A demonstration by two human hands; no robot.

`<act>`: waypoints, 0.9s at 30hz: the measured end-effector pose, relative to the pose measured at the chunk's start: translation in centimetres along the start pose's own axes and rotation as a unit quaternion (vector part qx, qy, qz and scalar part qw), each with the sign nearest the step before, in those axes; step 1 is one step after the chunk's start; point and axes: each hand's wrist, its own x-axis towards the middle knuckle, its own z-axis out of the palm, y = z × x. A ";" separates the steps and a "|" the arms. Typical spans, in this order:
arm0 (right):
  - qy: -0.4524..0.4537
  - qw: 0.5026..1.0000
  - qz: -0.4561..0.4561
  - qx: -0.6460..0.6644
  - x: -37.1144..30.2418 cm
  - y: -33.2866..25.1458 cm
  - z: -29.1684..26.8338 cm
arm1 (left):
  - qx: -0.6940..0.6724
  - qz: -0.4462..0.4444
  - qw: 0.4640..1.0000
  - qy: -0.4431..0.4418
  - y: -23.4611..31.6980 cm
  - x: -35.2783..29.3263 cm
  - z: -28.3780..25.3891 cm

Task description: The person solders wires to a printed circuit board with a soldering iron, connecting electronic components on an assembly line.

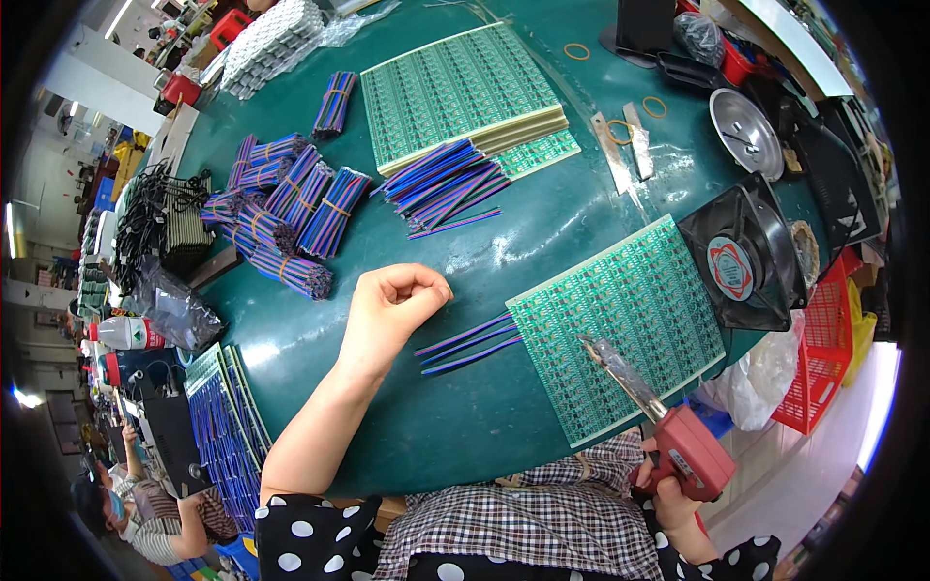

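Note:
My left hand (pixel 392 310) is over the green table, its fingers curled to the thumb, with nothing seen sticking out of them. Close to it, several blue, black and pink wires (pixel 470 341) run to the left edge of a green circuit board panel (pixel 620 324). In my right hand (pixel 670 504) is a red soldering gun (pixel 690 455), held by its grip. The gun's metal tip (pixel 591 347) points up-left over the panel; whether it touches cannot be made out. Beyond my left hand lies a loose pile of cut wires (pixel 446 184).
Bundled wires (pixel 291 198) lie at the left. A stack of circuit board panels (pixel 460 87) is at the back. A black fan (pixel 744 254) stands against the near panel's right side, a metal dish (pixel 746 134) behind it. At far left, a co-worker (pixel 145 504) sits.

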 end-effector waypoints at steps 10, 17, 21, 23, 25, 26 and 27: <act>0.017 1.000 0.012 0.008 -0.2 0.1 0.2 | 0.209 0.069 0.975 0.011 0.2 -0.3 0.7; 0.003 1.000 0.023 0.001 -0.3 0.2 0.0 | 0.321 0.156 0.933 0.052 -0.1 -1.2 1.2; 0.006 1.000 0.020 0.023 -0.1 0.3 0.1 | 0.414 0.316 0.852 0.056 0.7 -2.2 3.1; 0.017 0.998 0.038 0.056 -0.4 0.7 -0.1 | 0.439 0.376 0.815 0.039 1.4 -3.6 4.4; -0.012 0.996 0.039 0.084 -0.1 1.1 -0.7 | 0.467 0.434 0.770 0.000 1.0 -4.1 5.0; -0.008 0.996 0.044 0.081 -0.3 1.1 -0.8 | 0.481 0.456 0.749 -0.019 0.7 -4.3 5.2; -0.014 0.997 0.028 0.077 -0.5 1.4 -0.8 | 0.477 0.455 0.751 -0.025 0.2 -4.2 5.4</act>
